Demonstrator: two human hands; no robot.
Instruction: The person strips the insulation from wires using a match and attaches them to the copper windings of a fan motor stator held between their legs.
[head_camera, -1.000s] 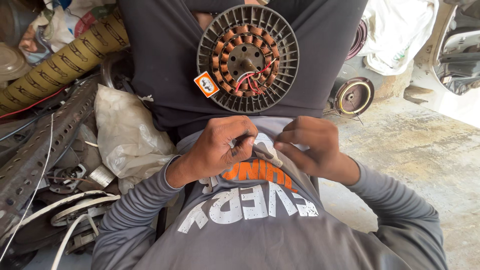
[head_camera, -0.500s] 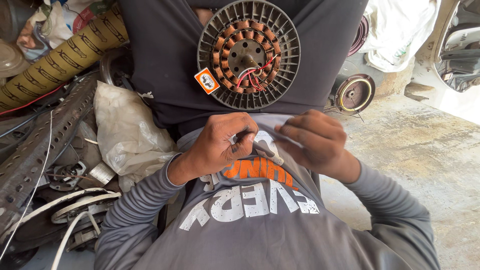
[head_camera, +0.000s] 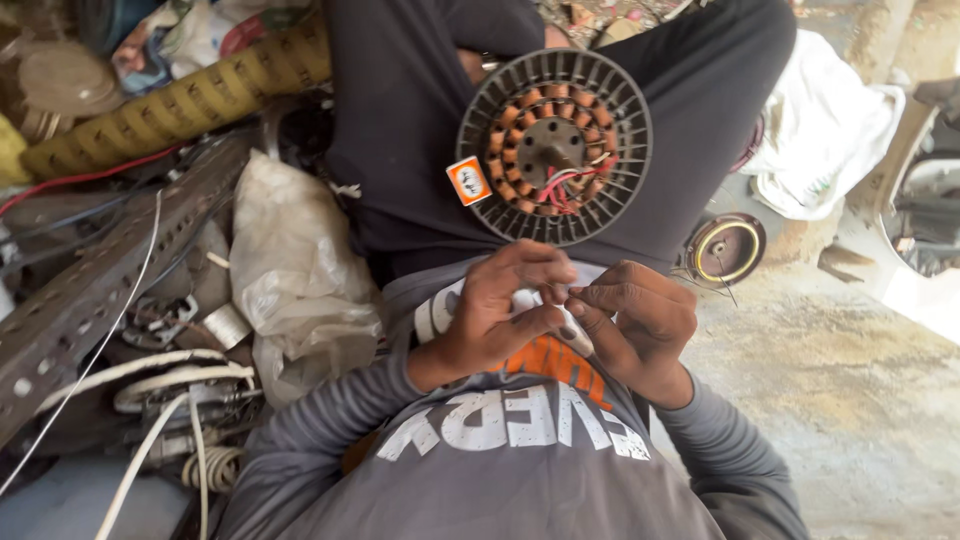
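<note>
A round fan motor stator (head_camera: 553, 146) with copper windings, red wires and an orange-and-white tag lies on my lap against dark trousers. Just below it my two hands meet over my grey shirt. My left hand (head_camera: 495, 322) is curled around a small white strip (head_camera: 574, 337), thumb pressed on it. My right hand (head_camera: 640, 325) pinches the same strip from the right, fingertips touching those of the left. Most of the strip is hidden by my fingers.
A crumpled plastic bag (head_camera: 295, 275) lies at left beside a perforated metal bar (head_camera: 90, 300), white cables (head_camera: 160, 370) and a ribbed yellow hose (head_camera: 170, 105). A round metal part (head_camera: 726, 248) and white cloth (head_camera: 820, 130) sit at right on the concrete floor (head_camera: 850, 400).
My hands have drawn closer together, the right fingertips now meeting the left thumb over the white strip. The stator has stayed on my lap.
</note>
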